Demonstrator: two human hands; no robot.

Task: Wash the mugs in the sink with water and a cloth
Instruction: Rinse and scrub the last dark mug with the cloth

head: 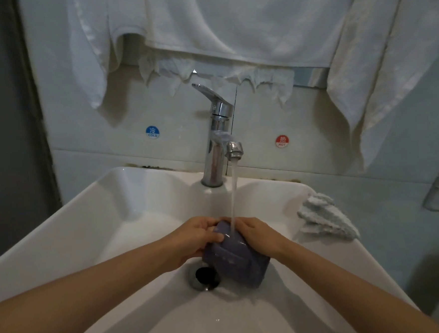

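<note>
Sink (pixel 87 227): white basin.
Cold sticker (pixel 152 132): blue, on the wall left of the tap.
Left hand (pixel 197 238): fingers curled round the mug's upper left end, gripping it.
Drain (pixel 204 276): dark, just beside the mug's lower left.
Mug (pixel 235 261): bluish-purple, tilted, held inside the sink between both hands.
Tap (pixel 218 140): chrome, running.
Water (pixel 233 191): stream lands on the mug's top.
Right hand (pixel 259 235): fingers wrapped over the mug's right side, gripping.
Cloth (pixel 326 220): pale, crumpled, on the sink's right rim, apart from the hands.
</note>
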